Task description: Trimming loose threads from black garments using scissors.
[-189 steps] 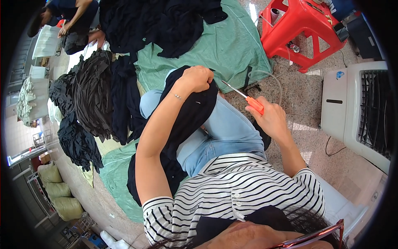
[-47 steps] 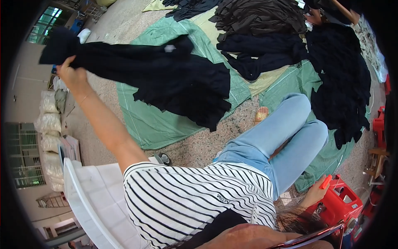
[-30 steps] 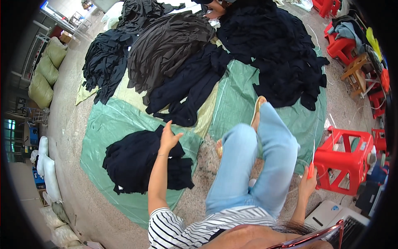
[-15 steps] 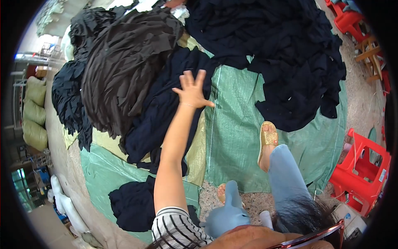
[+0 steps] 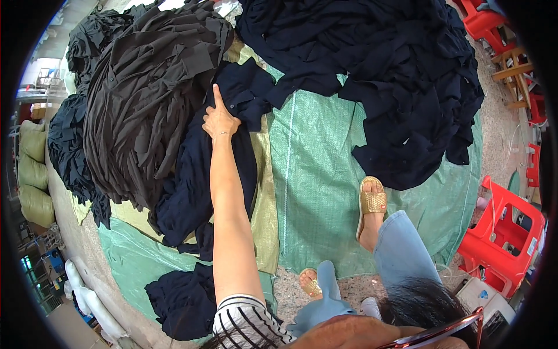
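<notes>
My left hand point(image 5: 221, 120) reaches out over the navy garment point(image 5: 229, 151) that lies along the right side of a dark grey-brown pile of cloth point(image 5: 151, 99). Its index finger is stretched out toward where the navy and grey-brown fabric meet, while the other fingers curl under. I see nothing held in it; whether it touches the cloth is hard to tell. Just right of the fingertip, a navy piece with buttons point(image 5: 250, 87) lies spread. My right hand is out of view.
A large navy clothing heap point(image 5: 407, 99) lies at the far right on a green woven sheet point(image 5: 319, 174). A smaller navy bundle point(image 5: 183, 299) is near left. My sandalled foot point(image 5: 372, 203) stands on the sheet's near part. A red plastic stool point(image 5: 494, 232) stands at right.
My left hand has gone from spread fingers to a pointing shape with one finger out. It has shifted left, nearer the grey-brown pile. The whole view has also moved slightly.
</notes>
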### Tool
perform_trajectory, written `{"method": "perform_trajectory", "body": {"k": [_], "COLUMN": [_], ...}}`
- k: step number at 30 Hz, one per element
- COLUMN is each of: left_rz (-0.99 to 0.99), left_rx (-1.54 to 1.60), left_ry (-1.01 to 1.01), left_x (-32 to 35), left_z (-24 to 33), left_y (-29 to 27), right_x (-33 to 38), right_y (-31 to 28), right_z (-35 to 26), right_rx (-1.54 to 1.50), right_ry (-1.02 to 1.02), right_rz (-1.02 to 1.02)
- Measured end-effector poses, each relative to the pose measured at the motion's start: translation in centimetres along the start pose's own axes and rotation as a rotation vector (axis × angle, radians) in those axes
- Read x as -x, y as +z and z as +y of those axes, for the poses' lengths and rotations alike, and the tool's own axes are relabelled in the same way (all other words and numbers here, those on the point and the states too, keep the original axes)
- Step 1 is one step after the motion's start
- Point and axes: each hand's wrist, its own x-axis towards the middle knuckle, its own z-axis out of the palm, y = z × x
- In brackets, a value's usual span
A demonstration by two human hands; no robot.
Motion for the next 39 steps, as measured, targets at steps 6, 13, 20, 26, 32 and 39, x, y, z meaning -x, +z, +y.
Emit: {"method": "perform_trajectory", "body": {"k": [6,13,20,26,32,39], "left_rz": [0.049,-0.049,0.492,-0.236,-0.158,0.235], "left_rx": [0.231,0.141,0.524,0.147,-0.009,1.2], "left_ry": [-0.003,0.561,0.623,0.057,0.224,0.082], "left_x": [4.2,18.6,9.0,2.2,1.2,14.1], "left_z": [-1.9,-2.0,-2.3,-0.3,-0.4,-9.8], "left_y": [1.2,7.2,1.0,1.3,1.2,3.4], "right_x": [-2.2,-1.9,-1.8,-7.7,-8.4,-7.8], "right_y": [5.0,8.9,13.6,16.7,19.1,21.9], "right_z": [-3.4,-6.6,-9.3,-10.9,-11.7,-17.5], "right_rx": [0.016,0.065,0.171,0.324,0.446,0.444], "right_ry": [-0.186,-0.386,-0.585,-0.729,-0.841,-1.066], "right_rz": [0.007,0.022,-0.008,0.046,0.046,0.108]}}
